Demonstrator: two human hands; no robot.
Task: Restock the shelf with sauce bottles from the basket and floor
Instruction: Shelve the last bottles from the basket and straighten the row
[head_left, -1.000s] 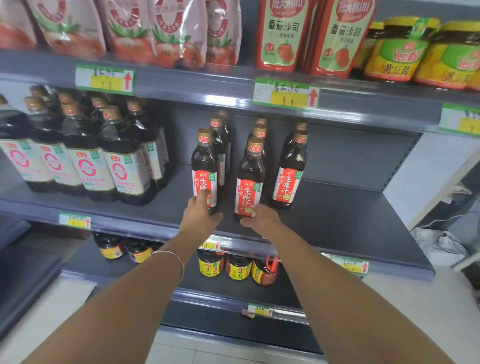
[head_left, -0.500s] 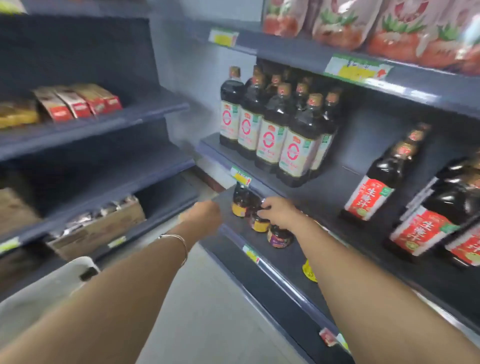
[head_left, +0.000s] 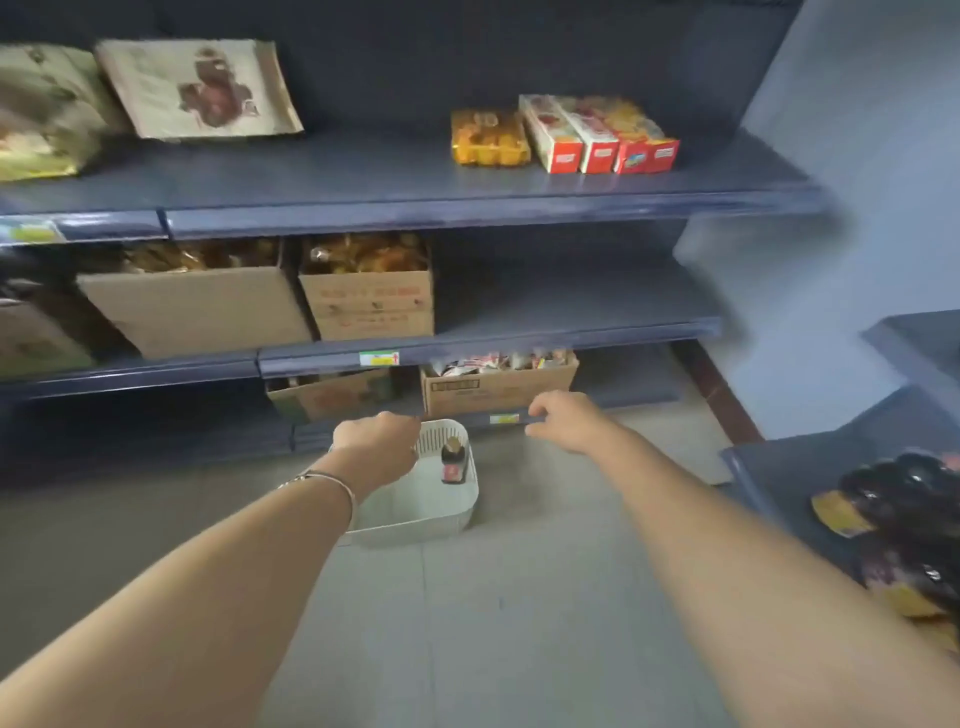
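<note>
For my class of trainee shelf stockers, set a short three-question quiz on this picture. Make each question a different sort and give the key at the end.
1. True or false: the white slotted plastic basket stands on the grey tiled floor.
2. How many dark sauce bottles with a red label can be seen in the basket? A) none B) one C) three
3. Short answer: which is nearer the basket, the left hand or the right hand?

Key: 1 true; 2 B; 3 the left hand.
</note>
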